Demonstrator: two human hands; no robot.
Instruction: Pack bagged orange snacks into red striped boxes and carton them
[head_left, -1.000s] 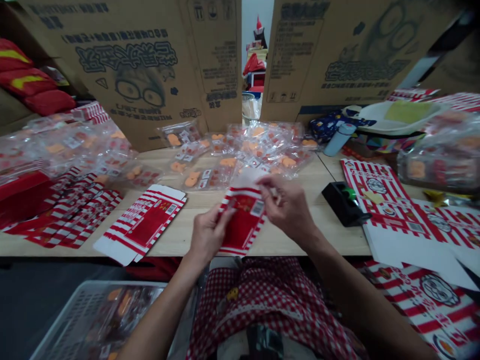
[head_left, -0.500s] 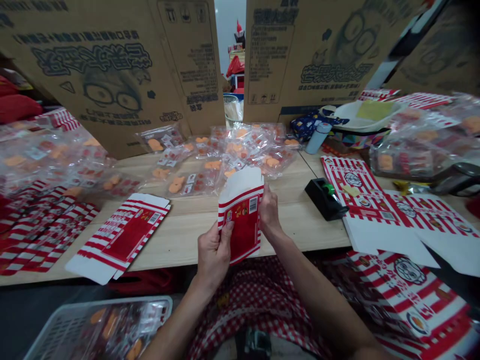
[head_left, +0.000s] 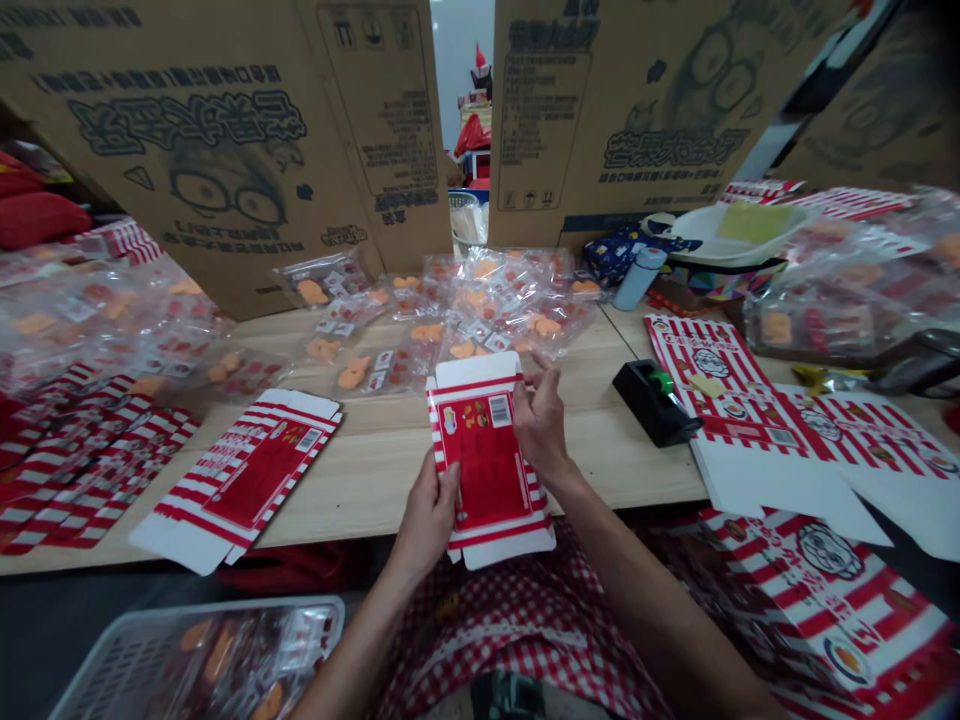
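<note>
Head view: since half a second ago, the red-striped carton (head_left: pixel 491 475) has tipped flatter at six o'clock, baring white flaps (head_left: pixel 514 545) at both ends, so it looks unclosed. The left hand (head_left: pixel 429 510) pinches its eight-o'clock edge; the right hand (head_left: pixel 543 420) meets two o'clock, grip unclear.

I'm in a packing workshop, apparently (cluttered, too): striped cartons (head_left: pixel 489 480), clear packets (head_left: pixel 390 368), a tape dispenser (head_left: pixel 646 405).
</note>
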